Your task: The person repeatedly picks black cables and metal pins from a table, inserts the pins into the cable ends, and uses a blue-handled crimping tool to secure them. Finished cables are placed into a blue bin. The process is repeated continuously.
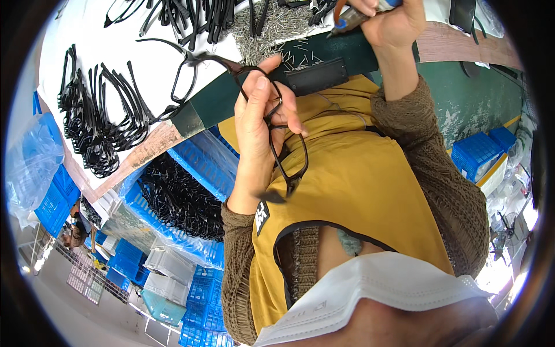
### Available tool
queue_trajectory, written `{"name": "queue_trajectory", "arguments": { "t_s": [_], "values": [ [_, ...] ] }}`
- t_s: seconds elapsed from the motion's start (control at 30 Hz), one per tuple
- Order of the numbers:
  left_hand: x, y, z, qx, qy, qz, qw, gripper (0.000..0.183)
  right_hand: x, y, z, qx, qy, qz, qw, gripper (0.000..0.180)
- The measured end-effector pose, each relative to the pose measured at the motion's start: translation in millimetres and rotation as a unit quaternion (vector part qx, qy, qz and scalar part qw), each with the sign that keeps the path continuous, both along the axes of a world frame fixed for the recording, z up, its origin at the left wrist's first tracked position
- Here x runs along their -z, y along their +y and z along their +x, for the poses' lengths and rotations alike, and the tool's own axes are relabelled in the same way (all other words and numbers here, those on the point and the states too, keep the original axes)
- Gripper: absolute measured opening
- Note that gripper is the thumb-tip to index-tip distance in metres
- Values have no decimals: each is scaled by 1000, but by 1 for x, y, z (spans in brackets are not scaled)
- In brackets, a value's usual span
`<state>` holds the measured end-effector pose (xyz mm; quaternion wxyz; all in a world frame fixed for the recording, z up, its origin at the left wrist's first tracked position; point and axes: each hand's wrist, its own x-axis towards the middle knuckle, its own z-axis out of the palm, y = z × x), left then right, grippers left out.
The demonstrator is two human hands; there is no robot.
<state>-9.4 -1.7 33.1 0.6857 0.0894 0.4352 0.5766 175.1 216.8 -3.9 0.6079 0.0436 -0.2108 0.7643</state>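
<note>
My left hand [260,102] grips a black eyeglass frame [299,160] by its middle, above the table's front edge. One temple and part of the frame hang down towards my apron, and that temple's end is blurred. At the top edge, my right hand [392,30] is closed around a hand-held power screwdriver [353,19], partly out of view. Its dark tip points down and left, apart from the frame. Below the tip, small metal screws [303,56] lie loose on a dark green mat [357,47]. A larger heap of screws [264,30] sits behind them.
Black eyeglass frames [99,143] are bunched on the white tabletop at left, and more black temples [199,17] lie at the back. A black block [316,76] rests at the mat's edge. Beneath, a plastic-lined blue crate [145,212] holds many black parts [182,199].
</note>
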Motion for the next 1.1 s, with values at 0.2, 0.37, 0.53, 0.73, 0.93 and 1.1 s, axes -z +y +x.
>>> {"name": "queue_trajectory", "arguments": {
  "t_s": [0.2, 0.37, 0.53, 0.73, 0.93, 1.1],
  "values": [
    [16, -15, 16, 60, -144, -58, 986, 29, -10, -28, -17, 54, -184, 54, 980, 39],
    [23, -12, 33, 150, -159, -80, 973, 34, 3, -32, -37, -30, 28, 37, 998, 39],
    [26, -6, 46, 184, -245, -85, 948, 38, -25, -37, -18, 108, -294, 100, 944, 40],
    [33, -5, 49, 183, -328, -46, 926, 42, -31, -57, -11, 73, -304, 149, 938, 60],
    [36, -3, 48, 180, -361, -29, 915, 39, -34, -65, -20, 45, -333, 158, 928, 55],
    [34, -3, 44, 185, -360, -20, 914, 37, -27, -62, -25, 52, -262, 23, 963, 47]
  ]
}}
